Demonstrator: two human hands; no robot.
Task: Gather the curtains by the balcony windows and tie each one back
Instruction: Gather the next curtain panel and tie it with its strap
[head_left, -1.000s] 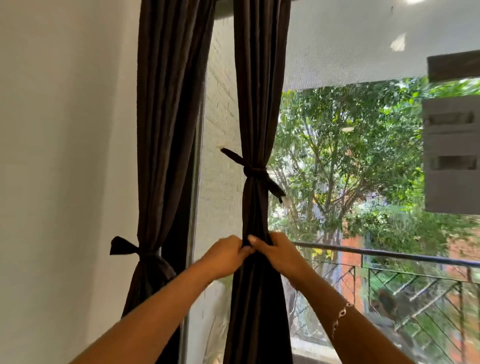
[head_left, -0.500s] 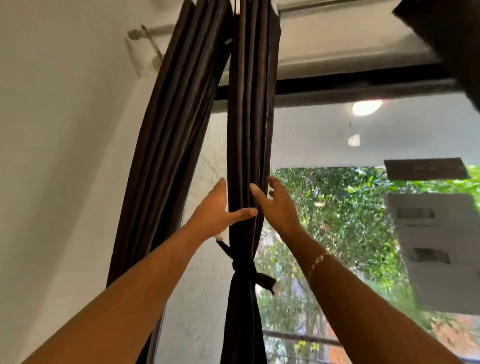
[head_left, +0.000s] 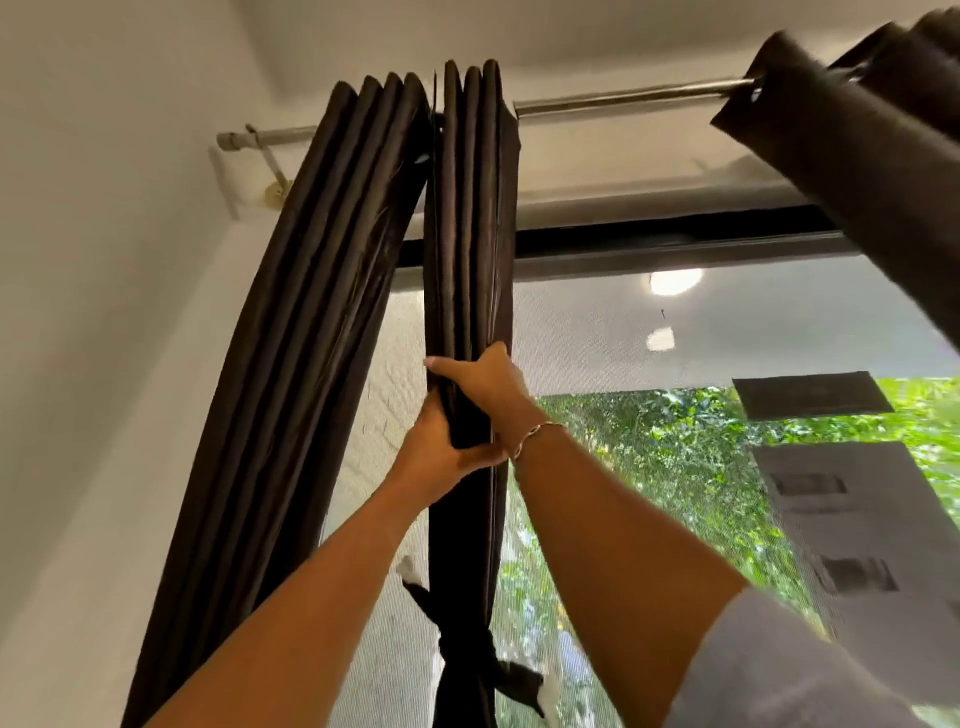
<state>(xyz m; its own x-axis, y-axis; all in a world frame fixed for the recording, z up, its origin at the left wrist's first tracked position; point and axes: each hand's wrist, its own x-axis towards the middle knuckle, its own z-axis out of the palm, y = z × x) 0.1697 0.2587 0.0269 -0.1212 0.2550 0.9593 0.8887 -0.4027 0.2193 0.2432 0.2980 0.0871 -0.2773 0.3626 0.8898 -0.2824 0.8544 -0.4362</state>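
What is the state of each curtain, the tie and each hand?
left hand: grips middle curtain.
right hand: grips middle curtain.
middle curtain: gathered, tied, held in both hands.
tie-back: knotted, below the hands.
left curtain: gathered; tie out of view.
right curtain: bunched on rod; tie unseen.

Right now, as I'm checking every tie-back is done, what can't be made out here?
- Leftmost dark brown pleated curtain: head view, lower part hidden by left forearm and bottom edge.
- Upper-right dark curtain: cut off by right edge.
- Left hand, right hand: fingers mostly behind gripped middle curtain.
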